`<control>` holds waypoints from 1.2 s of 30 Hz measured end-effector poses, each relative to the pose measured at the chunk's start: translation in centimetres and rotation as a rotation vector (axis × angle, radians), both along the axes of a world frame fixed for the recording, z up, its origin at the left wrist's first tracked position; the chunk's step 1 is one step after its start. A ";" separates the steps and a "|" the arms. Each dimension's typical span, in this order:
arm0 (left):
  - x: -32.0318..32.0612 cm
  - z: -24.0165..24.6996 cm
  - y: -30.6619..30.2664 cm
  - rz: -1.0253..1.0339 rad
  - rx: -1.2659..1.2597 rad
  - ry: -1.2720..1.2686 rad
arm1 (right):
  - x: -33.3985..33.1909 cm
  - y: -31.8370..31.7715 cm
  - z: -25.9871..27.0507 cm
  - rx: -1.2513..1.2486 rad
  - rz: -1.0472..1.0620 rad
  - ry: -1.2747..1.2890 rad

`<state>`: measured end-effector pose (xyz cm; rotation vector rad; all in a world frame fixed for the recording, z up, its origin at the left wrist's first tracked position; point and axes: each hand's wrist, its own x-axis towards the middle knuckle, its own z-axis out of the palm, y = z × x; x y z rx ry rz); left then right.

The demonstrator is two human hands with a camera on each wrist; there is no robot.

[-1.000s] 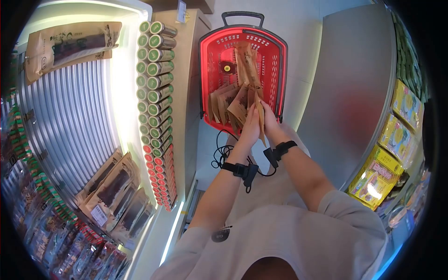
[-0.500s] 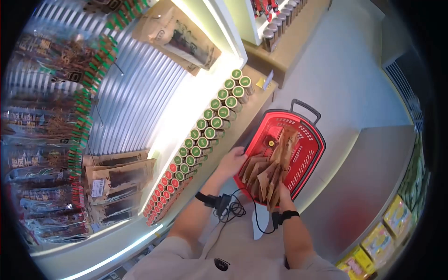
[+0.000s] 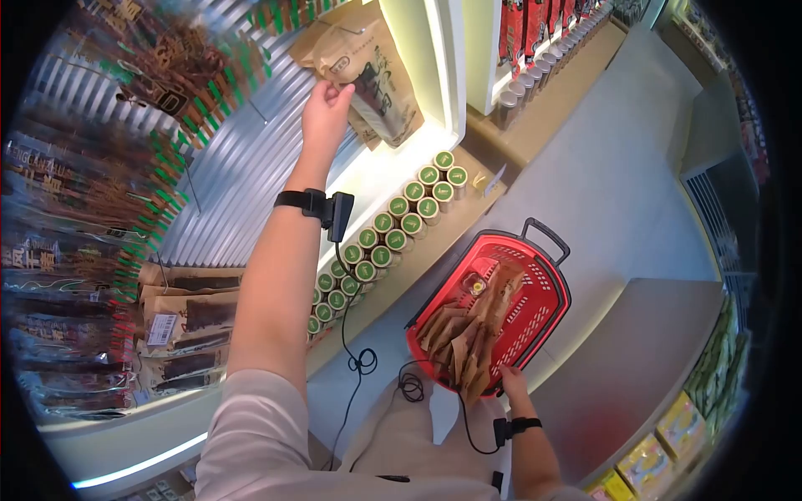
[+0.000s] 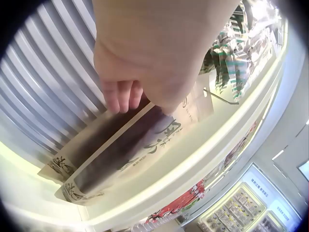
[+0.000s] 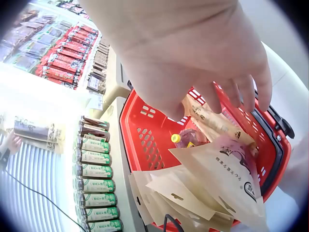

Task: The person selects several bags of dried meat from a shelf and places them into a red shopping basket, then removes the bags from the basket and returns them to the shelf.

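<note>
At the edge of a hanging brown paper bag (image 3: 388, 96), my left hand (image 3: 322, 125) pinches the front bag between thumb and fingers. In the left wrist view the left hand (image 4: 145, 63) has its thumb over the front bag (image 4: 125, 154) and fingertips behind its edge, with a second bag beyond. Beside the red basket (image 3: 547, 321) my right hand (image 3: 515, 386) is at the near right rim. From the right wrist, the right hand (image 5: 193, 58) shows relaxed, spread fingers over the basket (image 5: 137, 140), which holds several paper bags (image 5: 224, 169) and a yellow-capped bottle (image 5: 190, 138).
Green-lidded canisters (image 3: 397, 207) stand in rows on the ledge between shelf and basket. More paper bags (image 3: 188, 321) hang at the lower left, beside packets on green-striped strips. A grey counter (image 3: 626, 359) curves along the right. Black cables hang near my arms.
My left hand has left the basket, moved up and left to the hanging bag and taken hold of it. The right hand has let go of the bags and moved to the rim.
</note>
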<state>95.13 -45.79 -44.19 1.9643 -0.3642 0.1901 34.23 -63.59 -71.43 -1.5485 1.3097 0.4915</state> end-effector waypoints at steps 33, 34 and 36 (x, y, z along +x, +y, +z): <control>-20.4 4.7 -3.8 0.054 -0.501 -0.075 | 8.4 1.6 12.3 0.133 -0.191 -0.555; -22.8 4.3 -4.2 0.018 -0.495 -0.087 | 10.6 1.6 16.1 0.327 -0.373 -0.577; -28.8 3.1 -5.0 -0.122 -0.347 -0.153 | 14.0 1.5 22.5 0.676 -0.740 -0.613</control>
